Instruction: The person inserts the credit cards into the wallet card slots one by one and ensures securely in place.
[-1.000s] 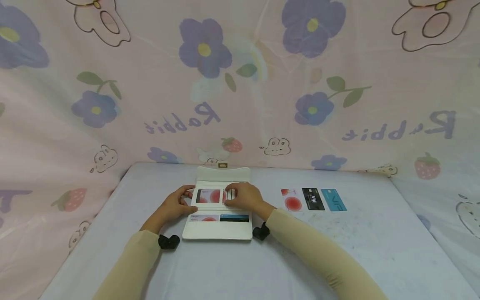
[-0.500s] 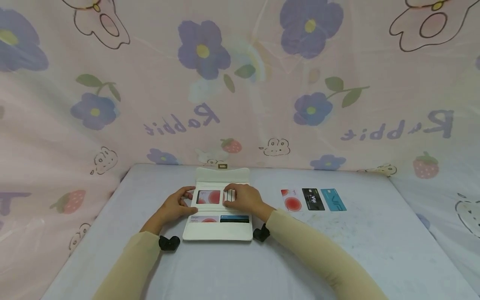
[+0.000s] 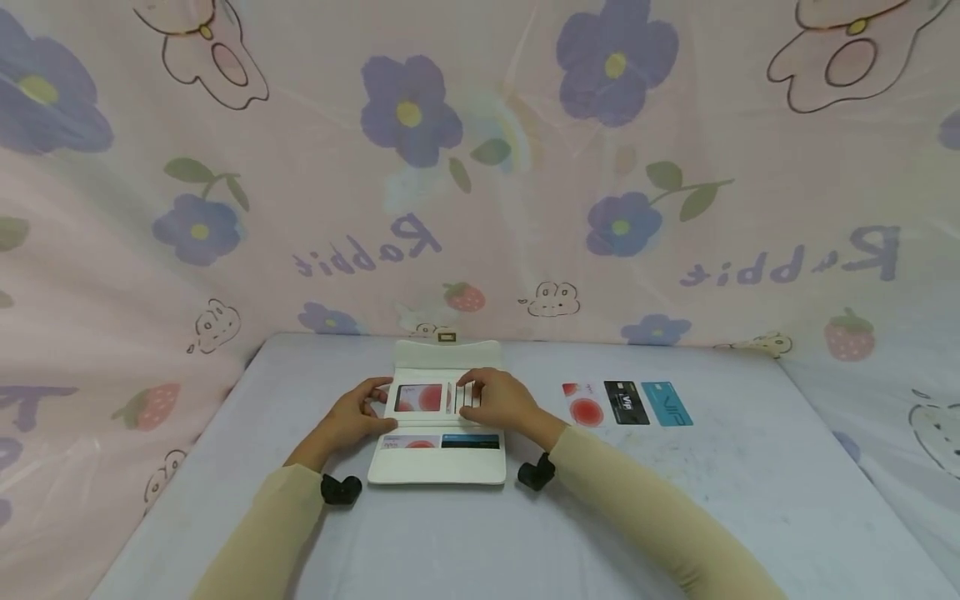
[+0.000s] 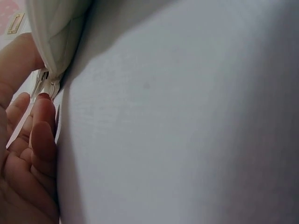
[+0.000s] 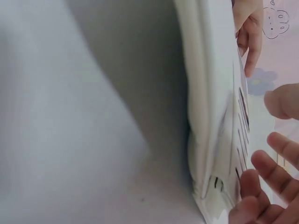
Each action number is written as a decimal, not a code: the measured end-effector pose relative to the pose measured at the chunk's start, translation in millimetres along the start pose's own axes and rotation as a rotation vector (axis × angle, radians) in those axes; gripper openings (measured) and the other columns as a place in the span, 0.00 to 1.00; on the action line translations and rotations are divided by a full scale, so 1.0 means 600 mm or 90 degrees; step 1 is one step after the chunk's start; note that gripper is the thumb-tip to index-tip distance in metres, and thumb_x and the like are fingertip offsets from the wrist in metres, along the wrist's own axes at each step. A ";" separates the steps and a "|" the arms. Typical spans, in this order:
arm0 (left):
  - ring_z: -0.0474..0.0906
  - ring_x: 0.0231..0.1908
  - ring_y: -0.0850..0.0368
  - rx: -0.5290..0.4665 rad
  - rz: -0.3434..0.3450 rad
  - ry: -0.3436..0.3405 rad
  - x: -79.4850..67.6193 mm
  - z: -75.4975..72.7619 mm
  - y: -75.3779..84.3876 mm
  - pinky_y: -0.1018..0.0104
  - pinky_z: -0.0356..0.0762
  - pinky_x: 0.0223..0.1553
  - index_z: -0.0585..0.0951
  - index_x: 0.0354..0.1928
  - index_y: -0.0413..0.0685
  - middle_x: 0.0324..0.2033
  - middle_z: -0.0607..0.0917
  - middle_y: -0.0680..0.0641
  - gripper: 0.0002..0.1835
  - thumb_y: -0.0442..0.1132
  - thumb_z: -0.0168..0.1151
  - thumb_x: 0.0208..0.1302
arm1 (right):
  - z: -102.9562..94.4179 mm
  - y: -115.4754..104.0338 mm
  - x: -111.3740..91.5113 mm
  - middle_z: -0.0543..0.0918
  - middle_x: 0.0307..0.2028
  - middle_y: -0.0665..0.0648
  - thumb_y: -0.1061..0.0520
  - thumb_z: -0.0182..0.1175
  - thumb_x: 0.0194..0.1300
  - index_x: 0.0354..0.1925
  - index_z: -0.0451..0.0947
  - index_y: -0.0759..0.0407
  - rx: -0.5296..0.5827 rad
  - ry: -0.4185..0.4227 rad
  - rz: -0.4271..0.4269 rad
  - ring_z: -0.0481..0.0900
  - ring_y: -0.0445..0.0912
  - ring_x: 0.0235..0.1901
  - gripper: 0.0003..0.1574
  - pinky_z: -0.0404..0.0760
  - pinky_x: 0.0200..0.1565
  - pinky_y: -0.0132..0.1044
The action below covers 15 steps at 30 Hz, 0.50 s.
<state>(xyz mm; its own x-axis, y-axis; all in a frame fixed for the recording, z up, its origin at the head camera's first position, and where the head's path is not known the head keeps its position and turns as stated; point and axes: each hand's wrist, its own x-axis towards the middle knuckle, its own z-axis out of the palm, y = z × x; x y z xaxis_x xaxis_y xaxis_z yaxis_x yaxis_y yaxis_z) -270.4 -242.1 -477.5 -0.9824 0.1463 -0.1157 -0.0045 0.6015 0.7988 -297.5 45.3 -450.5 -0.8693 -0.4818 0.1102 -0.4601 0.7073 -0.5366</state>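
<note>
A white fold-out wallet [image 3: 437, 468] lies unfolded on the table. My left hand [image 3: 356, 415] holds its left edge, thumb on the border; in the left wrist view the other fingers [image 4: 43, 140] bend beside that edge. A pink-and-red card [image 3: 418, 397] shows in the window, with slots to its right. Below are another pink card [image 3: 410, 442] and a blue-black card [image 3: 470, 442], both tucked into pockets. Over the right-hand slots hovers my right hand [image 3: 504, 401]. In the right wrist view its thumb and fingers [image 5: 266, 168] are spread apart with nothing between them.
Right of the wallet, three cards lie in a row: a pink one with a red circle [image 3: 585, 407], a black one marked Vip [image 3: 626, 402] and a blue one [image 3: 667, 404]. A patterned curtain [image 3: 480, 192] hangs behind the white-covered table [image 3: 675, 517].
My right hand has shifted slightly right and its fingers have come away from the slot area beside the window, uncovering more of the slots. My left hand has stayed at the wallet's left edge.
</note>
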 end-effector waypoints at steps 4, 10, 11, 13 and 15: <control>0.68 0.32 0.56 0.006 -0.006 0.001 -0.003 0.000 0.001 0.67 0.67 0.32 0.64 0.69 0.53 0.51 0.75 0.45 0.43 0.40 0.74 0.52 | -0.004 0.000 -0.008 0.82 0.34 0.49 0.48 0.70 0.52 0.48 0.80 0.47 0.026 0.004 0.003 0.73 0.40 0.31 0.23 0.73 0.33 0.33; 0.68 0.32 0.56 0.005 -0.012 0.004 -0.001 0.001 -0.002 0.67 0.67 0.31 0.64 0.69 0.54 0.51 0.74 0.45 0.43 0.41 0.74 0.52 | -0.020 -0.004 -0.018 0.83 0.37 0.51 0.49 0.70 0.53 0.49 0.80 0.50 0.053 0.007 0.001 0.75 0.42 0.31 0.24 0.76 0.34 0.33; 0.68 0.32 0.56 0.003 -0.011 0.004 -0.001 0.001 -0.003 0.67 0.67 0.31 0.64 0.69 0.54 0.51 0.74 0.45 0.43 0.41 0.74 0.52 | -0.024 -0.005 -0.020 0.83 0.38 0.52 0.50 0.70 0.53 0.49 0.80 0.50 0.061 0.007 0.002 0.76 0.43 0.32 0.24 0.76 0.35 0.34; 0.68 0.32 0.56 -0.002 -0.008 0.004 0.001 0.001 -0.004 0.67 0.67 0.31 0.64 0.69 0.54 0.51 0.75 0.45 0.43 0.41 0.74 0.51 | -0.031 -0.005 -0.024 0.83 0.39 0.52 0.50 0.70 0.53 0.49 0.80 0.51 0.070 0.002 0.009 0.77 0.45 0.36 0.24 0.78 0.38 0.36; 0.68 0.32 0.56 -0.007 -0.002 0.002 0.001 0.000 -0.005 0.67 0.67 0.32 0.64 0.69 0.53 0.51 0.75 0.45 0.43 0.40 0.74 0.52 | -0.039 -0.004 -0.029 0.83 0.41 0.52 0.50 0.69 0.54 0.49 0.80 0.50 0.070 -0.004 0.017 0.78 0.47 0.40 0.23 0.79 0.42 0.39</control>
<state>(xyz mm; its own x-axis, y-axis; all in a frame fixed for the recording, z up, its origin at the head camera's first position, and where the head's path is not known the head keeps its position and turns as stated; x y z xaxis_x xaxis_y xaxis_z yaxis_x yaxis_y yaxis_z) -271.2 -243.5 -480.1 -0.9829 0.1418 -0.1171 -0.0104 0.5930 0.8051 -285.4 63.8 -431.5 -0.8797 -0.4670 0.0893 -0.4137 0.6592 -0.6280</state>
